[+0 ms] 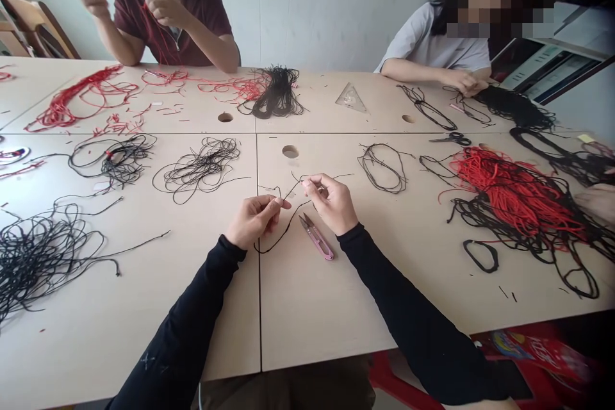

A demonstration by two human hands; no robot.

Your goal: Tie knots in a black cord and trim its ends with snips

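A thin black cord (283,235) runs between my two hands and loops down onto the table. My left hand (257,216) pinches it between thumb and forefinger. Higher and to the right, my right hand (331,200) pinches the cord too, with its other fingers curled in. Just below the right hand lies a pair of pink thread snips (317,238), its blades pointing up and left. A loose coil of black cord (384,168) rests to the right of my hands, and a tangled black bundle (204,166) lies to the left.
A big heap of black cord (29,250) covers the left side. Red cords (514,186) are piled over black ones at right, near black scissors (450,138). Across the table, two people handle cords; a clear triangle ruler (352,98) lies between them. Another hand (598,198) shows at the right edge.
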